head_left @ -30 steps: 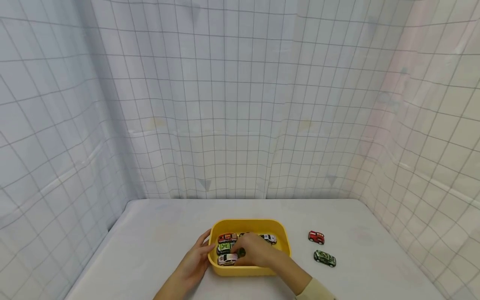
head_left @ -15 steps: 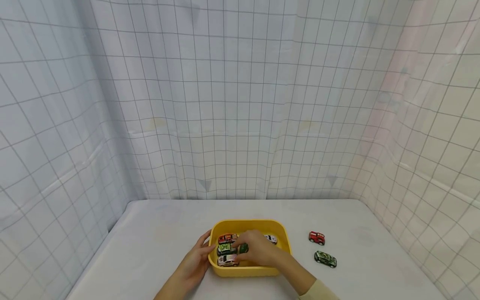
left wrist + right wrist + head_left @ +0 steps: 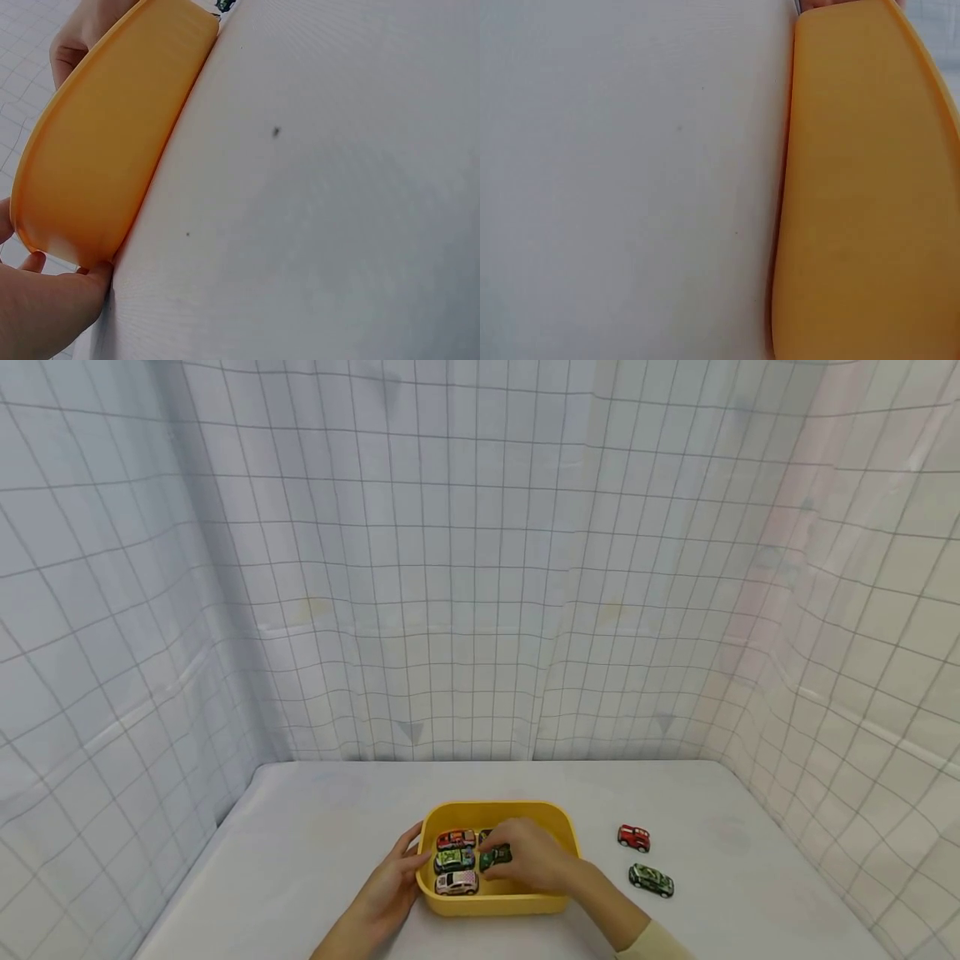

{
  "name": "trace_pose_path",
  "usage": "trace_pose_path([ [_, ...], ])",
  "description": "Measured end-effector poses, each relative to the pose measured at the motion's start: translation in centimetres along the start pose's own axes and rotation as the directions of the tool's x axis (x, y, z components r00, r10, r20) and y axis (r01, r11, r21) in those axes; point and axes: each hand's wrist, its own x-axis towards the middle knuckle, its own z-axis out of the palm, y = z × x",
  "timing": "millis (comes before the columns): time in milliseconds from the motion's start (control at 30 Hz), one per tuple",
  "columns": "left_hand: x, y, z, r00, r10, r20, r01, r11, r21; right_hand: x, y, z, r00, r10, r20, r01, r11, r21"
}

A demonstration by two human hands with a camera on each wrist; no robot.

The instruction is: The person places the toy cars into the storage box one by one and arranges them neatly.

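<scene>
A yellow tray [image 3: 558, 827] sits on the white table near the front edge. Along its left side lie an orange toy car [image 3: 456, 839], a light green one [image 3: 452, 859] and a white-pink one [image 3: 457, 883]. My right hand [image 3: 507, 858] reaches into the tray from the right and pinches a dark green toy car [image 3: 492, 858] at its fingertips. My left hand [image 3: 397, 881] rests against the tray's left outer wall, thumb up along the rim. In the left wrist view, fingers [image 3: 45, 307] touch the tray's corner [image 3: 90, 165]. The right wrist view shows only the tray wall [image 3: 862, 187] and bare table.
Two toy cars stand on the table right of the tray: a red one [image 3: 633, 837] and, nearer, a green camouflage one [image 3: 651, 880]. Grid-patterned cloth walls enclose the table at the back and both sides.
My right hand has shifted to the right inside the tray, taking the dark green car with it. It now covers the white car at the tray's right. The left hand has stayed put.
</scene>
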Motion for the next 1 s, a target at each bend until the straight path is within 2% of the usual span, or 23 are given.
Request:
trace_pose_path([
  [233, 0.0, 0.0, -0.1, 1.0, 0.0, -0.001, 0.0, 1.0, 0.004, -0.7, 0.1, -1.1, 0.998, 0.055, 0.009, -0.056, 0.998, 0.036],
  [533, 0.0, 0.2, 0.1, 1.0, -0.006, -0.01, 0.006, 1.0, 0.007, -1.6, 0.8, -2.0, 1.0, 0.027, -0.006, -0.027, 0.999, 0.022],
  [767, -0.1, 0.3, 0.1, 1.0, -0.003, -0.002, 0.003, 1.0, 0.015, -2.4, 1.4, -2.8, 0.999, 0.033, -0.03, -0.034, 0.999, -0.029],
  [1000, -0.1, 0.1, 0.0, 1.0, -0.004, 0.004, 0.004, 1.0, 0.008, -3.2, 1.8, -3.4, 0.998, 0.053, -0.037, -0.053, 0.999, 0.0],
])
